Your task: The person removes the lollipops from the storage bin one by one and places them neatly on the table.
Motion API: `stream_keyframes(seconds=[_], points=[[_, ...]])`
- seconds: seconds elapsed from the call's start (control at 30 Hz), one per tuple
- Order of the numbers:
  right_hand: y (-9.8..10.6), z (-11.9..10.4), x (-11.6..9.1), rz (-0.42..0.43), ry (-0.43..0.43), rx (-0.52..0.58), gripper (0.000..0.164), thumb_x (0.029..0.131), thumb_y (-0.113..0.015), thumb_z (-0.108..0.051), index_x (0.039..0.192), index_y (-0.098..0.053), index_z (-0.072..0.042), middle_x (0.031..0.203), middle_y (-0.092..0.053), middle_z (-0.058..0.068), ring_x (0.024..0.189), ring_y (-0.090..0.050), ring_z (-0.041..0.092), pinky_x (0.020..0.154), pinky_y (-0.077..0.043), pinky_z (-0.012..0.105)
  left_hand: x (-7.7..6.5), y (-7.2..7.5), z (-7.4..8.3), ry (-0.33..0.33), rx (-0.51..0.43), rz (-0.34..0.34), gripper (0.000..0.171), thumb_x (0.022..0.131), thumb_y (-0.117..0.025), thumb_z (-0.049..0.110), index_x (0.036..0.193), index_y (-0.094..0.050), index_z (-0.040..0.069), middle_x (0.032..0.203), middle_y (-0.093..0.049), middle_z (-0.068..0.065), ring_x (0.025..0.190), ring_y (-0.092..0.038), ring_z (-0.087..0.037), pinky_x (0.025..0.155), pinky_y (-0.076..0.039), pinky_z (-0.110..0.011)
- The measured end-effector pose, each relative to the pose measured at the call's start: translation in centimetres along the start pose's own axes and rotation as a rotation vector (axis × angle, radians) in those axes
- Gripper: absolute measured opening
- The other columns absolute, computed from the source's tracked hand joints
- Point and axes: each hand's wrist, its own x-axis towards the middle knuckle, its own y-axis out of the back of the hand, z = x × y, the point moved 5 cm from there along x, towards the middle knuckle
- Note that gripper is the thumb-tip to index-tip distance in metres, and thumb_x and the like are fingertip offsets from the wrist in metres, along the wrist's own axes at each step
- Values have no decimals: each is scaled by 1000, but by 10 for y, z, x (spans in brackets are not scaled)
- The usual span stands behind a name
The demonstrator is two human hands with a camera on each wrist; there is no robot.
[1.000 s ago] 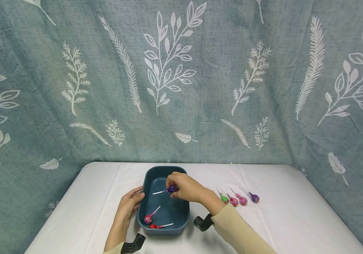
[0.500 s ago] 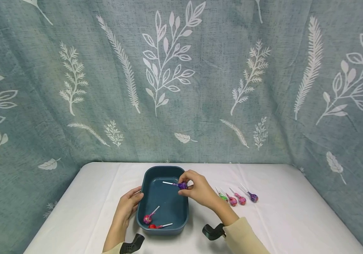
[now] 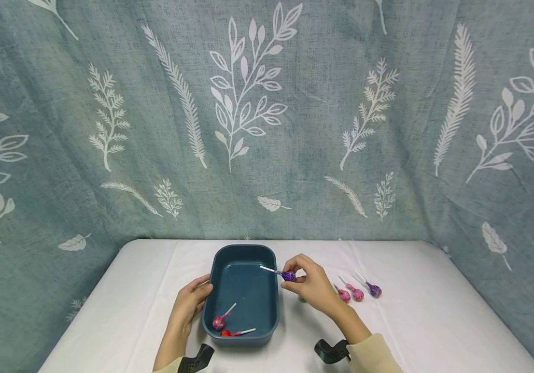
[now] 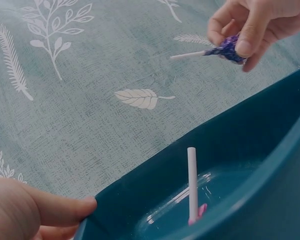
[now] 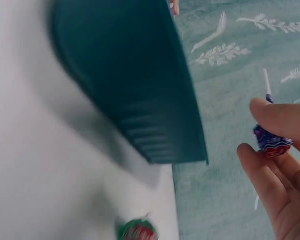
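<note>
A purple-wrapped lollipop [image 3: 288, 275] is pinched by its head between the thumb and fingers of my right hand [image 3: 315, 287]. Its white stick points left over the right rim of the dark teal bin [image 3: 243, 342]. My left hand [image 3: 190, 300] holds the bin's left side, thumb at the rim and fingers along the outside. Inside, near the front, lie a pink-and-red lollipop [image 3: 218, 323] and a red lollipop [image 3: 226, 333]. In the left wrist view, one white stick [image 4: 192, 182] rises from the bin floor.
On the white-covered table [image 3: 416, 321], right of my right hand, lie two pink lollipops [image 3: 357, 295] and a purple one [image 3: 375, 291]. A green-wrapped lollipop [image 5: 138, 231] shows in the right wrist view. A patterned curtain [image 3: 295, 155] hangs behind the table.
My right hand has moved rightward with the purple lollipop, from over the bin's inside to its right rim. The left hand and the bin have stayed in place.
</note>
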Motion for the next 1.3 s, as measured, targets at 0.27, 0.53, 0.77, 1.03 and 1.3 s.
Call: stream_keyframes(seconds=[0.27, 0.53, 0.77, 1.03, 1.3], points=[[32, -21, -21, 163, 38, -38, 27, 74, -77, 10, 94, -62, 1, 94, -60, 14, 87, -60, 31, 73, -56, 36, 0, 0, 0, 4, -1, 4, 42, 94, -60, 12, 132, -54, -5, 127, -58, -26, 103, -65, -30, 83, -54, -35], [64, 29, -41, 267, 9, -182, 29, 73, -83, -5, 94, -65, -13, 96, -62, -3, 91, -57, 15, 84, -48, 30, -1, 1, 0, -1, -6, -1, 43, 94, -61, 14, 132, -53, -6, 128, -57, -26, 107, -63, -32, 85, -53, -37], [93, 48, -61, 318, -70, -275, 31, 71, -84, -2, 94, -65, -11, 94, -63, 1, 92, -51, 19, 82, -36, 44, -1, 0, 0, 0, 0, 1, 43, 94, -61, 14, 132, -54, -5, 127, -58, -25, 104, -65, -29, 85, -53, -35], [132, 64, -88, 432, -146, -387, 31, 70, -84, -4, 95, -66, -5, 94, -65, 10, 91, -50, 23, 77, -36, 43, -5, 0, 0, 2, -8, -2, 44, 95, -60, 13, 133, -52, -6, 130, -56, -26, 109, -62, -33, 88, -52, -39], [164, 86, -105, 541, -281, -480, 29, 73, -83, -7, 97, -67, -1, 92, -68, 17, 87, -55, 30, 73, -36, 38, -7, 0, -1, 4, -20, 2, 43, 94, -61, 11, 132, -53, -6, 128, -57, -26, 110, -62, -35, 87, -52, -38]])
